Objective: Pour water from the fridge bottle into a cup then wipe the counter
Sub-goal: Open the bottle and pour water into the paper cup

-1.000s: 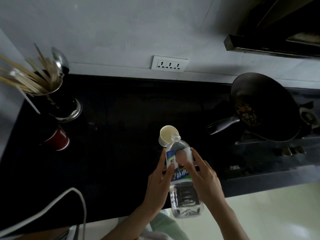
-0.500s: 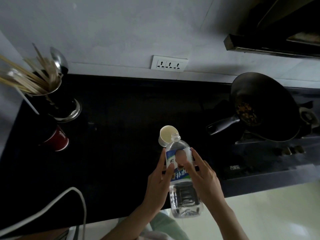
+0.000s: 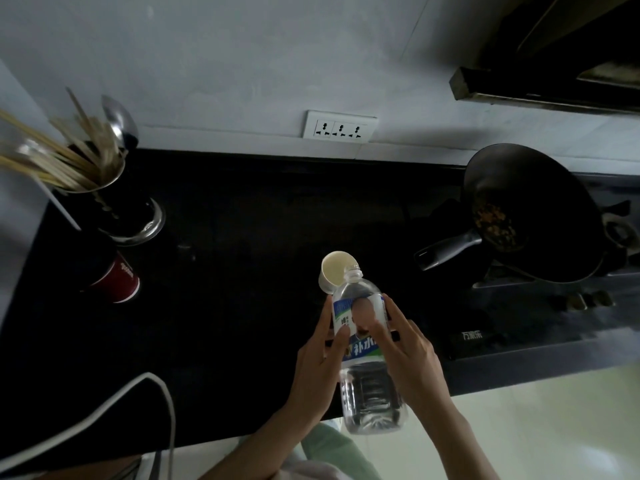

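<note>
A clear plastic water bottle (image 3: 367,382) with a blue, green and white label is tilted forward, uncapped, its mouth at the rim of a small white cup (image 3: 334,271) standing on the black counter (image 3: 225,271). My left hand (image 3: 317,368) grips the bottle's left side. My right hand (image 3: 412,358) grips its right side, thumb across the label. Water fills the bottle's lower half. The inside of the cup looks pale; its water level cannot be told.
A steel holder with chopsticks and a ladle (image 3: 114,199) stands at the back left, a red cup (image 3: 117,280) in front of it. A black wok (image 3: 530,216) with food sits on the stove at right. A white cable (image 3: 114,407) crosses the counter's near left.
</note>
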The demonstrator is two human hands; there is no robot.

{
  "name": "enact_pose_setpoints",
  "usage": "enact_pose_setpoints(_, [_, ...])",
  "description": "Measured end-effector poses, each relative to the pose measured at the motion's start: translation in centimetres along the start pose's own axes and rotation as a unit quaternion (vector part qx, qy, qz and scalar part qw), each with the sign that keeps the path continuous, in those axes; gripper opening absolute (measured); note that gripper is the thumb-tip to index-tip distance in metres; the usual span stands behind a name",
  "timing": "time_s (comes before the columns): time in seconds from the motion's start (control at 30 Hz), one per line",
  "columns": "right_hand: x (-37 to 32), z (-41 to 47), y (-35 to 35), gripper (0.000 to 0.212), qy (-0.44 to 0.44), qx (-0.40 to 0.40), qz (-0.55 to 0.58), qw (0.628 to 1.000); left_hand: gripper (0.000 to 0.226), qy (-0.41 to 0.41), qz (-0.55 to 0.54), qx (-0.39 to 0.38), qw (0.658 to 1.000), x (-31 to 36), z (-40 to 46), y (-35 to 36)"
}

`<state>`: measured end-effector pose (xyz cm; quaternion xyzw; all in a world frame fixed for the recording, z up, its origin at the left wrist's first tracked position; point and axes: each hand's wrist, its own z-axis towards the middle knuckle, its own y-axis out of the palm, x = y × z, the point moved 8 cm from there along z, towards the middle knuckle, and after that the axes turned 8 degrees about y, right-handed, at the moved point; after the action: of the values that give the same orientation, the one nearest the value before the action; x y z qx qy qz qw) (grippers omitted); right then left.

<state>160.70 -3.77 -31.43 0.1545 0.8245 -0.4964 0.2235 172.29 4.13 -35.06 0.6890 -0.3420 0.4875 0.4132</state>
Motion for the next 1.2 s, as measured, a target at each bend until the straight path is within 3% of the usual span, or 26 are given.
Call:
enact_pose_setpoints(0.73, [0.0, 0.5, 0.0, 0.074, 0.007, -0.014, 0.013, 1.000, 0.044, 0.010, 0.005, 0.003, 1.000, 0.3, 0.4, -0.3])
enact_pose_setpoints(1.2, [-1.3, -0.1, -1.4, 0.070, -0.091, 0.041, 0.159, 0.982, 0.060, 0.051, 0.035, -0.035, 0.997, 2.5, 2.1, -0.8])
